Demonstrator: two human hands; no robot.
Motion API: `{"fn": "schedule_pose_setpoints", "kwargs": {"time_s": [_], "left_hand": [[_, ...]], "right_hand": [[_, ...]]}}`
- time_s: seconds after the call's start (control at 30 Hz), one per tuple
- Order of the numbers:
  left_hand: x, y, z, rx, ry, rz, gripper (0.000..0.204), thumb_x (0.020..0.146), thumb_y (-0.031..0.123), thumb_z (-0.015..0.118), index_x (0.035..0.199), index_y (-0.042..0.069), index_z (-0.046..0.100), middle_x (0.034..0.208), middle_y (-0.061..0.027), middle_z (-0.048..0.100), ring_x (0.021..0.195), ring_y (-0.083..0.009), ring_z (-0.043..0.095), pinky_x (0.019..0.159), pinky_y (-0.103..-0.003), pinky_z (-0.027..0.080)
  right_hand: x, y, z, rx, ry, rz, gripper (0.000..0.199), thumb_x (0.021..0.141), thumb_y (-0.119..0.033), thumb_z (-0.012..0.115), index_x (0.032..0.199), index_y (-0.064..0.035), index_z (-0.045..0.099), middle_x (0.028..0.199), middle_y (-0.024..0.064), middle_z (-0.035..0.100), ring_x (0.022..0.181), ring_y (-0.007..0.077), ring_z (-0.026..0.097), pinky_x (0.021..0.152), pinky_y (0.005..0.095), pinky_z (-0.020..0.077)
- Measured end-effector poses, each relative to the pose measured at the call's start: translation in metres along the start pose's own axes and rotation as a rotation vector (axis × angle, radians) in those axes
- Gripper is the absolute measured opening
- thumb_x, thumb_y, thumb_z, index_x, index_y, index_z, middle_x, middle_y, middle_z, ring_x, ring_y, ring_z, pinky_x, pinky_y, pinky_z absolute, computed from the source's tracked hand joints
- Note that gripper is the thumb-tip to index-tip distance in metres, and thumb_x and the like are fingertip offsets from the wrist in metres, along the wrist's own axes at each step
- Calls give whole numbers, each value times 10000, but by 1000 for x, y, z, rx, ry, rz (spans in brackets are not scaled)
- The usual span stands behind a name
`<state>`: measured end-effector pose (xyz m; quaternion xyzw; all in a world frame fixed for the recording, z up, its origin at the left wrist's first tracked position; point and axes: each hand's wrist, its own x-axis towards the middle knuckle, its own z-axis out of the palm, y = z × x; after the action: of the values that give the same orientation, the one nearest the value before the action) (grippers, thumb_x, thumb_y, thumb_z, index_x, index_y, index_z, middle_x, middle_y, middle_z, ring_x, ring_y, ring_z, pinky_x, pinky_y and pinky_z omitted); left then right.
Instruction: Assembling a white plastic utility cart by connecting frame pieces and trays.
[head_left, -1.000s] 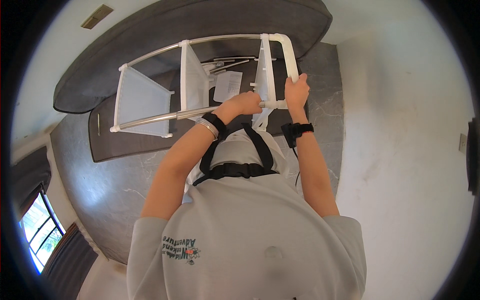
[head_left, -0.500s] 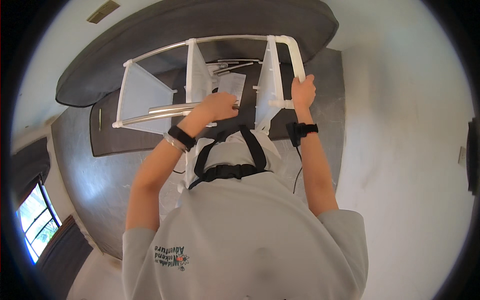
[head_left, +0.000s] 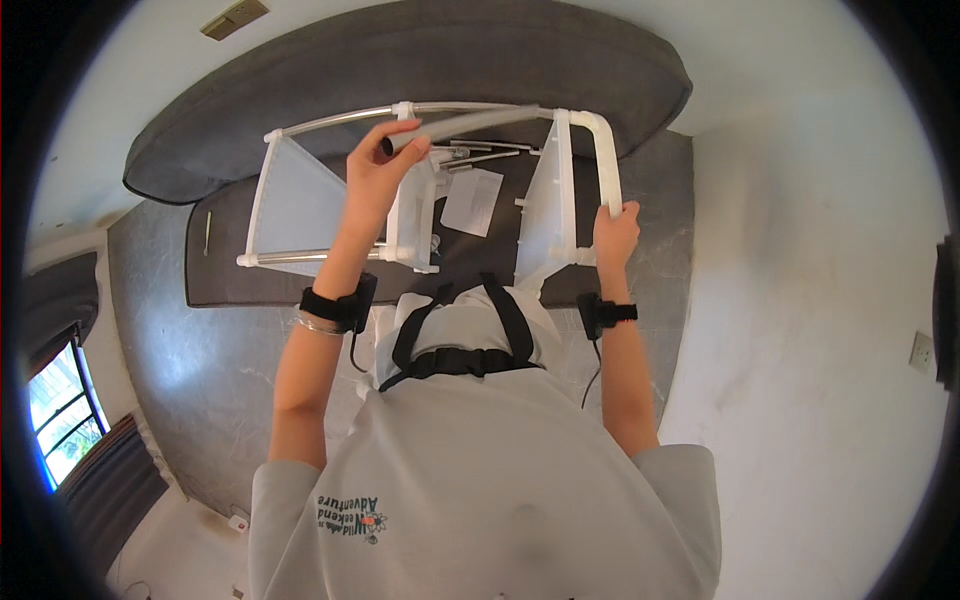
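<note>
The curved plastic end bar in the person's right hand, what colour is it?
The curved plastic end bar is creamy white, best seen in the head view.

- The left hand [head_left: 378, 178] is at 11 o'clock, raised farther toward 12 than the other, its thumb and index finger curved toward 2 to 3 o'clock in a pinching grasp.
- The left forearm [head_left: 345, 256] slants up from the bent elbow [head_left: 298, 405] at 8 o'clock, aimed between 12 and 1.
- The right hand [head_left: 617, 238] sits at 2 o'clock, wrapped in a fist-like grip, most fingers hidden.
- The right forearm [head_left: 622, 370] runs nearly straight toward 12.
- The two hands are well apart.
</note>
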<state>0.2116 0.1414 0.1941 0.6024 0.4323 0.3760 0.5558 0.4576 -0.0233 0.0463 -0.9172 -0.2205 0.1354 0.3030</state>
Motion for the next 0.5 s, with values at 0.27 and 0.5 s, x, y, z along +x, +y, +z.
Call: {"fn": "schedule_pose_setpoints", "kwargs": {"time_s": [0.27,0.5], "left_hand": [[58,-39,-37,-164,183,-146,250,810,129,632,996,-23,565,860,-105,607,771,-160,622,707,-257,520],[144,-68,-51,-151,112,-149,430,817,157,631,1158,-36,454,1014,-144,563,872,-196,610,755,-263,516]], "right_hand": [[-7,8,-1,64,26,-59,217,772,-153,547,893,-13,433,743,226,576,719,404,569,646,465,423],[-14,7,-3,95,-40,24,236,785,-145,527,947,-5,427,843,245,572,816,422,558,713,469,427]]}}
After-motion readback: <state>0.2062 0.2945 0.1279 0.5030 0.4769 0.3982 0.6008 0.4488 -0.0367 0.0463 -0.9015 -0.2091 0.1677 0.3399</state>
